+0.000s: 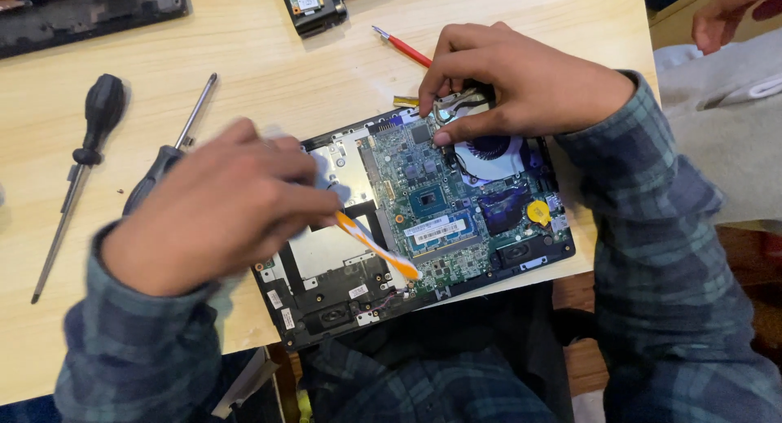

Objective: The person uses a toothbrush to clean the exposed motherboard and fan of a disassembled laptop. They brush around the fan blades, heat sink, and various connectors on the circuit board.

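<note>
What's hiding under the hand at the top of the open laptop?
Under the right hand sit the round cooling fan and some metal pipes, part showing. The rest of the open laptop beneath that hand is covered.

A pale wooden table [269, 48] fills most of the frame, evenly lit, with its right edge running down the upper right. Beyond that edge, at the far right, lies a grey cloth surface [725, 146]. Along the bottom right, below the table's front edge, a reddish-brown wooden floor [582, 366] shows.
</note>
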